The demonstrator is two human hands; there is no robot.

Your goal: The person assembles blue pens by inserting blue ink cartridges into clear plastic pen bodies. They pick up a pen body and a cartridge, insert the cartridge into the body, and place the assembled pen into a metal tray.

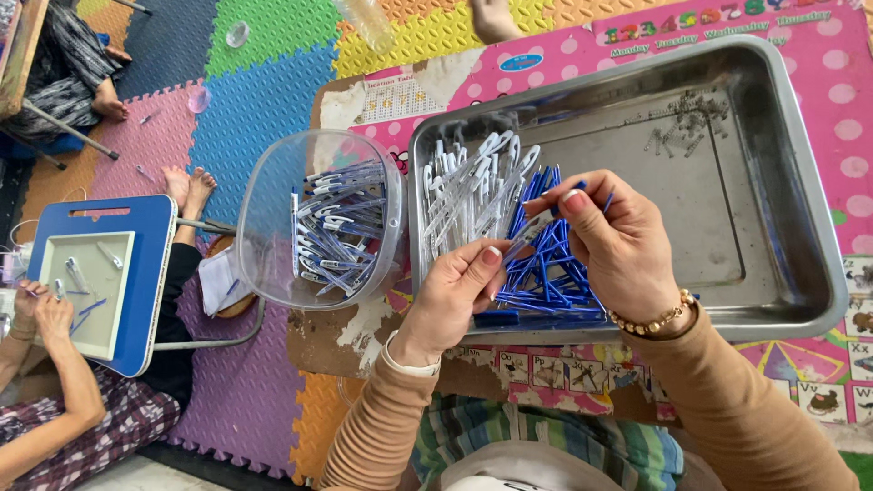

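Head view: left hand (459,286) and right hand (611,238) meet above the front-left part of a large rectangular stainless-steel tray (782,182). Both pinch one slim translucent-white plastic pen barrel (529,228), the left thumb and forefinger at its lower end, the right fingertips at its upper end, where a blue piece shows. Neither hand is released.

Under the hands, in the tray: a heap of thin blue plastic refills (546,273) beside a heap of white plastic barrels with clips (468,195); a small scatter of metal springs (687,116) lies well apart in the far corner. A clear plastic tub (264,209) of assembled blue-and-white pens (338,227) stands just left of the tray.

Judgement: barrel is very light, stiff, smooth, likely slippery; fingertip pinch near each end suits it. Refill is thin and would bend if pushed off-axis.
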